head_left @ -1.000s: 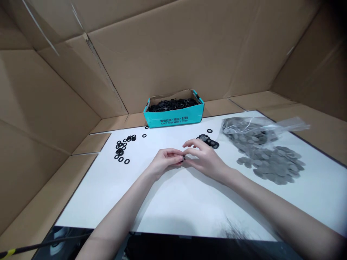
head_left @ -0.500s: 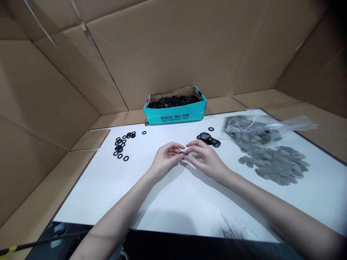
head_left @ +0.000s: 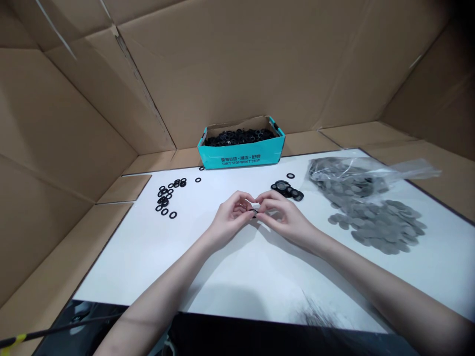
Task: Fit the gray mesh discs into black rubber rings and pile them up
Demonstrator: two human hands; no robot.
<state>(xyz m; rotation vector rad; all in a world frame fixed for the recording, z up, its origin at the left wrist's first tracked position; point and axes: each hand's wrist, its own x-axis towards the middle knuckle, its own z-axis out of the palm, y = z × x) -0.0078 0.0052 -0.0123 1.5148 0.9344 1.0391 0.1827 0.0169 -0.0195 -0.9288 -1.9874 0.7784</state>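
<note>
My left hand (head_left: 230, 218) and my right hand (head_left: 285, 217) meet at the middle of the white table (head_left: 230, 267), fingertips pinched together on one small black ring (head_left: 253, 211). A small pile of black rings with grey discs in them (head_left: 287, 190) lies just beyond my right hand. Loose black rings (head_left: 167, 197) are scattered to the left of my left hand. Grey round discs (head_left: 378, 225) lie in a heap to the right, spilling from a clear plastic bag (head_left: 349, 175).
A teal cardboard box (head_left: 242, 152) full of black rings stands at the far edge of the table. Brown cardboard walls (head_left: 237, 64) enclose the table at the back and both sides. A cable with a yellow-black band (head_left: 22, 337) runs at the lower left.
Both hands have lifted slightly off the table and turned, fingertips still together on the small ring. The view has shifted a little.
</note>
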